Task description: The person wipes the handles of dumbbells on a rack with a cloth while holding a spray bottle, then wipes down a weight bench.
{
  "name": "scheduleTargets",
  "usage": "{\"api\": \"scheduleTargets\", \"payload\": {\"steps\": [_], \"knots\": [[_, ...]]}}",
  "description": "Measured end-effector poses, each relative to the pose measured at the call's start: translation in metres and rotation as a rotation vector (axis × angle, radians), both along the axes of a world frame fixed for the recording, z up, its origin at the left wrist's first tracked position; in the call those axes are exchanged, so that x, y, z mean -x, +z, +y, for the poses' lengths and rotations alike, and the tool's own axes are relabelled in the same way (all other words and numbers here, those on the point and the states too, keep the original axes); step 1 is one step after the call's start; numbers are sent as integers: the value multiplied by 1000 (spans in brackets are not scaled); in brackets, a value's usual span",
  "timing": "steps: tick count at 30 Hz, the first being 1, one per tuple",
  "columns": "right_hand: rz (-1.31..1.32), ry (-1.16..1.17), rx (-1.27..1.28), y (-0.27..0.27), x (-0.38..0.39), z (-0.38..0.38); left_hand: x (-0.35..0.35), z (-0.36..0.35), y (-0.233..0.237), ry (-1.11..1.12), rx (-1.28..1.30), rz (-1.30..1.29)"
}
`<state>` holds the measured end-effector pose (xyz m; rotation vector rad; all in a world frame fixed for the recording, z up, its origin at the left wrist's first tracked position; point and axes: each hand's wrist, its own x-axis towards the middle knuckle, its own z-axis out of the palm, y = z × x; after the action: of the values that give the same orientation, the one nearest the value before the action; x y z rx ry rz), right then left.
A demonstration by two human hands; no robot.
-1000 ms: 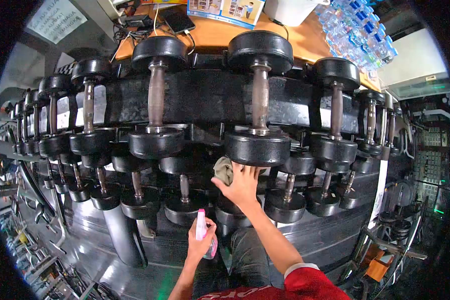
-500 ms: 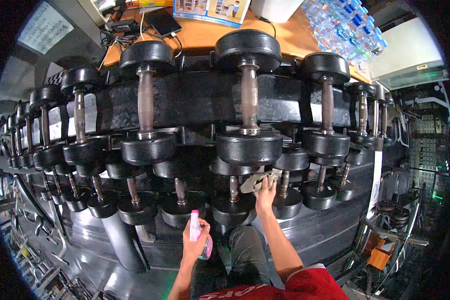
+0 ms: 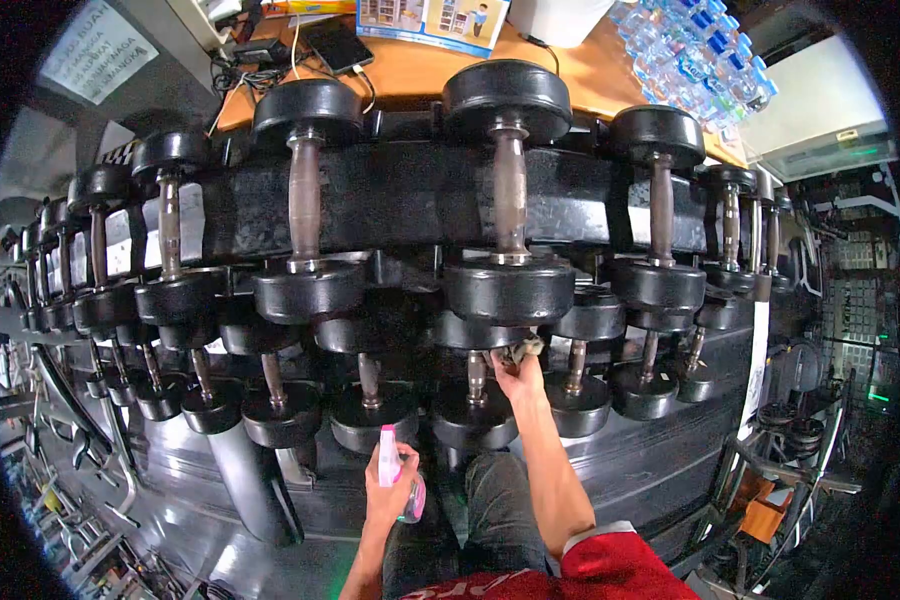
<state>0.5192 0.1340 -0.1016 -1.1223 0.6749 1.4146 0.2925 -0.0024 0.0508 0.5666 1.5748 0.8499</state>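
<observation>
My left hand (image 3: 394,482) is wrapped round a pink-and-white spray bottle (image 3: 387,458), held upright in front of the lower rack. A crumpled greyish cloth (image 3: 526,348) is gripped in my right hand (image 3: 518,378), which reaches in between two dumbbells of the lower row. Left of that hand is a black lower dumbbell (image 3: 476,415) with a metal handle; on its right stands another lower dumbbell (image 3: 577,405). Directly above, a large upper dumbbell (image 3: 510,290) overhangs the hand and hides part of the lower dumbbell's far end.
Black dumbbells fill both rack tiers to left and right. Behind the rack, a wooden desk (image 3: 590,85) carries a phone (image 3: 338,48) with a cable, a picture box (image 3: 435,22) and several water bottles (image 3: 695,65). A padded bench (image 3: 255,480) stands at lower left.
My right hand has pushed slightly forward and left with the cloth, deeper under the upper dumbbell. The left hand keeps the spray bottle in about the same place. The view has shifted a little.
</observation>
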Motion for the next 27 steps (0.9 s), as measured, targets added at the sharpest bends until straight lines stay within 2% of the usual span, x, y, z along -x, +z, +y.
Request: {"api": "scheduleTargets", "payload": {"steps": [1,2,3,7,8,9,11,13,15,16,18,21,23,24,25,26,27], "knots": [[-35,-72,-89,8,3,-9,0,0,1,0,1,-1],[-87,-115,-13,29,13,-13,0,0,3,8,3,-15],[-124,-64,-73,51,26,-18,-1,2,3,16,4,-30],[77,623,-402,67,49,-47,-2,2,4,28,3,-56],[183,629,-242,50,59,-43,-2,2,4,39,-14,-69],[185,629,-245,23,65,-42,-1,3,5,50,-33,-79],[-424,888,-752,-23,79,-39,0,2,7,49,-38,-57],[390,109,-189,-14,99,7,3,-2,10,43,-37,-33],[451,4,-38,-32,106,26,6,-5,12,9,-29,23],[435,-16,-19,-41,109,29,9,-6,12,4,-29,30],[410,-42,-2,-24,105,28,8,-12,10,49,-28,-6],[444,93,-99,-11,87,4,8,-14,6,3,-60,26],[404,295,-111,-22,66,-19,5,-9,11,-8,-47,13],[357,300,-62,-8,50,-18,4,-7,14,-17,-28,-3],[298,303,-4,27,35,-18,2,-7,18,-15,-18,-12],[123,355,87,79,33,-5,-1,-2,21,-2,-9,-19],[113,399,-21,67,18,-10,-3,2,22,12,-3,-23]]}}
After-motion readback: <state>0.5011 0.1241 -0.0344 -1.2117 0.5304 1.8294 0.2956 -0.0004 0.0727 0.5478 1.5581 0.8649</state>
